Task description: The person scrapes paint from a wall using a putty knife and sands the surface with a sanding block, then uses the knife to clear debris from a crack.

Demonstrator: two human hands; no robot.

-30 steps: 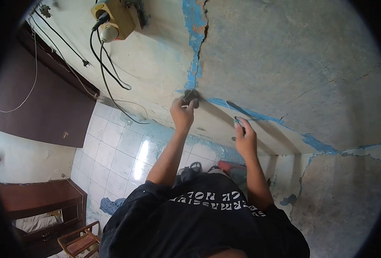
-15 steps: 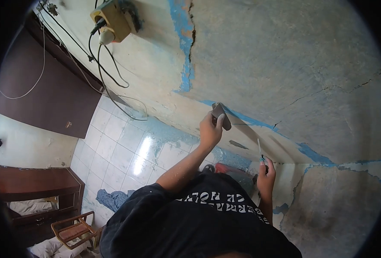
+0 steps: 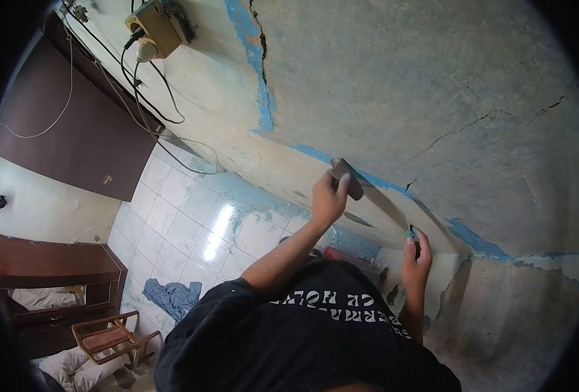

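Note:
My left hand [image 3: 330, 199] is closed around a flat grey-brown plate [image 3: 347, 179] with rounded corners, held up close to the wall. Its thumb presses on the plate's face. To the right and lower in view, my right hand [image 3: 417, 251] grips the teal-and-black handle of a thin-bladed scraper [image 3: 410, 233]. The narrow blade points away from me towards the wall and shows nearly edge-on. Beyond both hands, a strip of blue paint [image 3: 381, 181] runs along the wall between the pale lower band and the grey upper surface [image 3: 420, 78].
A socket box [image 3: 153, 29] with plugs and hanging cables is at upper left. Cracks cross the grey wall. On the tiled floor [image 3: 171, 222] lies a blue cloth [image 3: 171, 297], near a wooden chair [image 3: 109, 336]. Something red [image 3: 348, 258] sits close to my body.
The view has shifted, so the wall appears farther left. Both hands sit slightly farther right in view; the plate is turned a little and the scraper blade looks shorter.

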